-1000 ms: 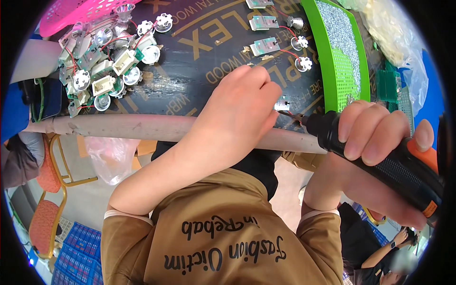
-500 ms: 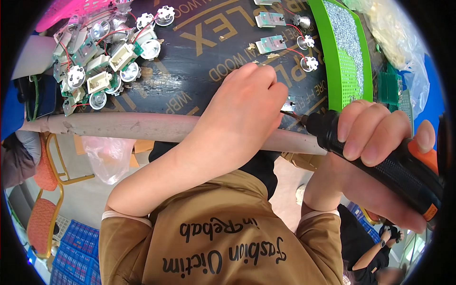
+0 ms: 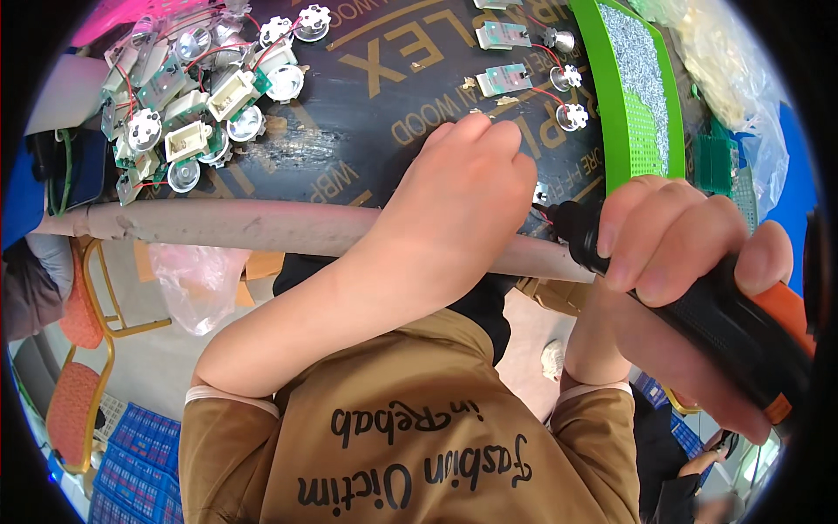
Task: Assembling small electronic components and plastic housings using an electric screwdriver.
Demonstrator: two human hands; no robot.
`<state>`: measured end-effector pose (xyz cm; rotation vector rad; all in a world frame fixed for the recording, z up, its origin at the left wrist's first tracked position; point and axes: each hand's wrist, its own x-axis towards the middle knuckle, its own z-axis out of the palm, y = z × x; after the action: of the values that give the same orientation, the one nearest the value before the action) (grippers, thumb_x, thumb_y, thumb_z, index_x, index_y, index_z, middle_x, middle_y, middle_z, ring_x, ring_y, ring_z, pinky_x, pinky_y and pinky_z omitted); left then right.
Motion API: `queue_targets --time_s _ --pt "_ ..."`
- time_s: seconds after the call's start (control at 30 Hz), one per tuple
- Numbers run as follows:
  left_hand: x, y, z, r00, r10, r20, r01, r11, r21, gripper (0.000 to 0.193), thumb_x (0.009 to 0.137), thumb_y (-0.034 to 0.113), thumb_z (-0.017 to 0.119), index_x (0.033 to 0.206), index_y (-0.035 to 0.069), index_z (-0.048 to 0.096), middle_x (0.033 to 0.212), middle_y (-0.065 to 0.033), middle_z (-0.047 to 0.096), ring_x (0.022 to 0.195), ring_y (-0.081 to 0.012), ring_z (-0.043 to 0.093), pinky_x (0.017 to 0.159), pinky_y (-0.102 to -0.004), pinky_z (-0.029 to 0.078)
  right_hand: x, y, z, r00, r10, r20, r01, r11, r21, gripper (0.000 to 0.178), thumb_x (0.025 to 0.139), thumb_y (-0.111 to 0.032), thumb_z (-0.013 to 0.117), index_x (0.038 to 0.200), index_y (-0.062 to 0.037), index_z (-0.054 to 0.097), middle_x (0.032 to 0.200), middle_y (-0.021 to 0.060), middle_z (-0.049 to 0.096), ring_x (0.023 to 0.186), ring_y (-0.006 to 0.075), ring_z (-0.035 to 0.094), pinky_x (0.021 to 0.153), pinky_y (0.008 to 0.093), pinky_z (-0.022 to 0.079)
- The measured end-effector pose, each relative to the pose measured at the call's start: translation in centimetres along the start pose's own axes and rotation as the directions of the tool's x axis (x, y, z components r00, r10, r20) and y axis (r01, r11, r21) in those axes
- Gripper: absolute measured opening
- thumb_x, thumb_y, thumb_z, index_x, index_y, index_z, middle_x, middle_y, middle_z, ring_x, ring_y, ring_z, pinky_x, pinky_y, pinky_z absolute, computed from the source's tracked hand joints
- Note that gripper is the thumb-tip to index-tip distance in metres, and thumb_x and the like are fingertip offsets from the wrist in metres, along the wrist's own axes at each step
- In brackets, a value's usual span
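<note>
Since half a second ago, the left hand (image 3: 476, 196) covers more of the small white-and-green circuit piece (image 3: 541, 191) and of the bit beside it, suggesting close work continues there; whether bit and piece touch is hidden. The left hand is curled, its fingertips out of sight, so I cannot tell what it pinches. The right hand (image 3: 681, 244) is wrapped around a black cylindrical power screwdriver with orange trim (image 3: 724, 319). The piece lies near the rounded grey front edge (image 3: 218, 221) of the dark printed surface (image 3: 340, 118). The bright-green plastic tray (image 3: 608, 113) limits room rightward; the widest room lies leftward, toward the heap of white lamp modules (image 3: 234, 94).
</note>
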<state>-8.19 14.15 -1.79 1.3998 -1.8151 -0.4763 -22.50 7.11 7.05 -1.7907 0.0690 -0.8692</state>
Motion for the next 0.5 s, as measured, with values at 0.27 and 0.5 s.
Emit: queue_targets --time_s 0.27,0.5 --pt "0.3 -0.2 0.1 0.999 0.039 -0.010 -0.038 0.995 0.088 0.019 0.066 0.004 0.069 0.083 0.003 0.062 0.085 -0.0092 0.056 0.087 -0.0272 0.055 0.076 -0.0362 0.047 -0.2 -0.2 -0.1 0.999 0.016 -0.051 -0.019 0.997 -0.070 0.105 0.063 -0.092 0.054 0.128 -0.0109 0.045 0.077 0.0034 0.055 0.057 0.0191 0.052 0.054 0.0360 0.042" --pt "0.2 -0.3 -0.4 1.000 0.005 -0.024 -0.005 1.000 -0.012 0.025 0.067 0.006 0.076 0.088 0.003 0.063 0.088 -0.0095 0.059 0.085 -0.0315 0.058 0.073 -0.0403 0.050 -1.3 -0.8 -0.1 0.955 -0.060 -0.290 0.073 0.997 0.036 0.103 0.068 -0.090 0.052 0.130 -0.0076 0.046 0.072 0.0009 0.052 0.054 0.0161 0.048 0.052 0.0325 0.039"
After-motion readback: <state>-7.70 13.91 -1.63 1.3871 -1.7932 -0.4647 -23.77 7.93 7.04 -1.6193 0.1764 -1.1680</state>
